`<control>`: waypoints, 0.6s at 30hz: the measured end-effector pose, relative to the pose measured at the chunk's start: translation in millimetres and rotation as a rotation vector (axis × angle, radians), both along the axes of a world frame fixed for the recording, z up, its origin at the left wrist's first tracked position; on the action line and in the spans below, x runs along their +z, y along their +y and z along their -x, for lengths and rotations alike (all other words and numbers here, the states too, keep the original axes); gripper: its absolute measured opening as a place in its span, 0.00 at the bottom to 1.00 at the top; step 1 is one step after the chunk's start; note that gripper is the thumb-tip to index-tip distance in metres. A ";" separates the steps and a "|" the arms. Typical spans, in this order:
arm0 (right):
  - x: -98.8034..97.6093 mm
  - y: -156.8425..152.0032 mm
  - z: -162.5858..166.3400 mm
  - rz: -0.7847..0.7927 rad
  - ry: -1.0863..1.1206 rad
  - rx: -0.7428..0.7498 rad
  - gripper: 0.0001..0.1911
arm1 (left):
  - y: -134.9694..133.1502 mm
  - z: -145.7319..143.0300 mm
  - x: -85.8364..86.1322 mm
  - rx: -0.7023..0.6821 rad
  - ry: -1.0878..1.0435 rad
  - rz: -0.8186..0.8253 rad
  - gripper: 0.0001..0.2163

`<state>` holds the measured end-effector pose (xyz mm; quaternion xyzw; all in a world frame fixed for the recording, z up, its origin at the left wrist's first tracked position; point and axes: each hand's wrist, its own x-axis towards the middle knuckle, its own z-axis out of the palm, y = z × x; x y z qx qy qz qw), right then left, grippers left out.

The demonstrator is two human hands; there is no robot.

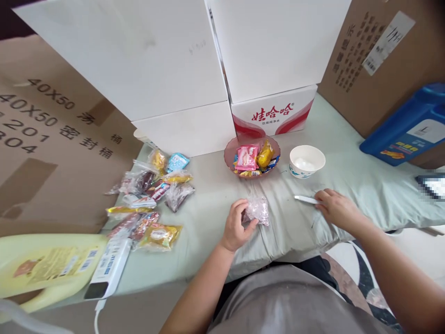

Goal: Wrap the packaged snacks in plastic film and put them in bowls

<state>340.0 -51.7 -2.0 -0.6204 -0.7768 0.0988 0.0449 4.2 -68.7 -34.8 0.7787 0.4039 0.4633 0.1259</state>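
My left hand (237, 226) is closed on a small clear crinkly packet (257, 210) that rests on the pale green cloth (208, 195). My right hand (335, 206) lies further right with its fingers pinched on the end of a thin white utensil (306, 199) that lies flat on the cloth. Just beyond my hands stand a pink glass bowl (252, 156) full of wrapped sweets and a white bowl (307, 160) with something white inside.
A scatter of wrapped snacks (149, 199) lies to the left. White boxes (174, 69), a red-and-white carton (274, 116) and brown cardboard boxes (52, 139) wall the back and sides. A yellow jug (45, 266), a white power strip (107, 269) and a blue container (410, 125) sit at the edges.
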 end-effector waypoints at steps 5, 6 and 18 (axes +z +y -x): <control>22.2 -10.3 85.8 -0.108 0.254 0.316 0.13 | -2.9 2.0 -5.6 0.039 -0.050 0.085 0.29; 26.1 -11.7 100.7 -0.126 0.233 0.360 0.13 | -3.6 3.1 -6.3 0.048 -0.051 0.099 0.32; 7.8 1.7 13.6 -0.192 -0.012 0.016 0.14 | 5.6 9.9 -5.0 0.124 -0.158 0.157 0.04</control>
